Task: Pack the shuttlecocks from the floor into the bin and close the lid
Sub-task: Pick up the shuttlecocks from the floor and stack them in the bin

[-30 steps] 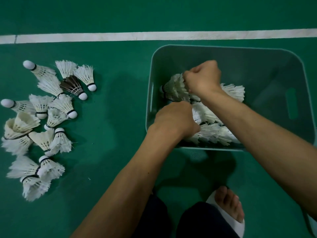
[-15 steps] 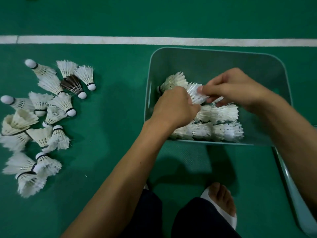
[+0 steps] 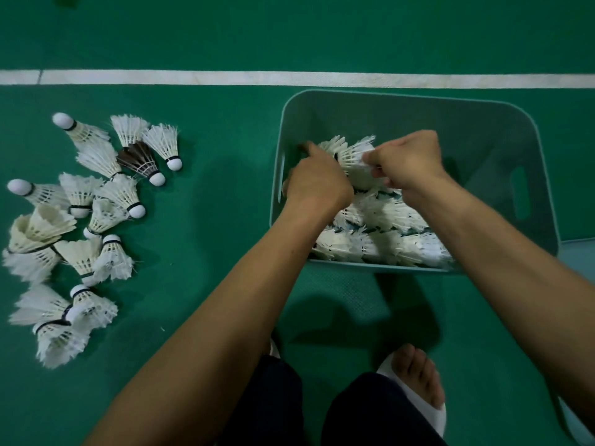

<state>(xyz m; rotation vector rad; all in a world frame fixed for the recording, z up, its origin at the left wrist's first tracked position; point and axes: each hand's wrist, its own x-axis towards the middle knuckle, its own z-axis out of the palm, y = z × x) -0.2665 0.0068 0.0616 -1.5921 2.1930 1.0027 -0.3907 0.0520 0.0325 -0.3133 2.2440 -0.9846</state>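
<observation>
- Two grips work in the teal bin [image 3: 483, 130].
- My left grip [image 3: 317, 185] curls round a shuttlecock stack [image 3: 354, 152].
- My right grip [image 3: 407, 159] pinches its feathers.

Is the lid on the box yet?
No, the bin stands open, with the left hand and right hand inside among shuttlecocks.

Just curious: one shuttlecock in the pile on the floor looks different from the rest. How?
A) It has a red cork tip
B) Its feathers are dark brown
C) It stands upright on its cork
B: the dark brown shuttlecock lies on its side among the white shuttlecocks on the floor, with a white tip like theirs.
</observation>
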